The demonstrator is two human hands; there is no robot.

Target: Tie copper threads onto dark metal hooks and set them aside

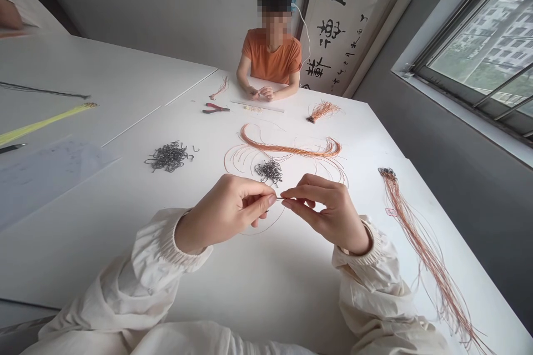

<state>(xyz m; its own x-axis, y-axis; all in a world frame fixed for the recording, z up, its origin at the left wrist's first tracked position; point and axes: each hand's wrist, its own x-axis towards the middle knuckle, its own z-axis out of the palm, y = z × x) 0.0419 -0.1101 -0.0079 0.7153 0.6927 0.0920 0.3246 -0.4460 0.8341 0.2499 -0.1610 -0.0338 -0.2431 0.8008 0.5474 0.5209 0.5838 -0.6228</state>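
Observation:
My left hand (233,208) and my right hand (325,208) meet above the white table (258,283), both pinched on a small dark hook (278,198) with a thin copper-coloured thread (266,226) looping down from it. Just beyond my fingers lies a small heap of dark hooks (268,170). A long bundle of copper threads (291,148) curves across the table behind that heap. Both of my sleeves are cream-coloured.
A larger pile of dark hooks (170,156) lies to the left. Finished threads with hooks (420,238) trail along the right edge. Red-handled pliers (215,108) and another thread bunch (322,111) lie near a seated person in an orange shirt (271,61). A window is at right.

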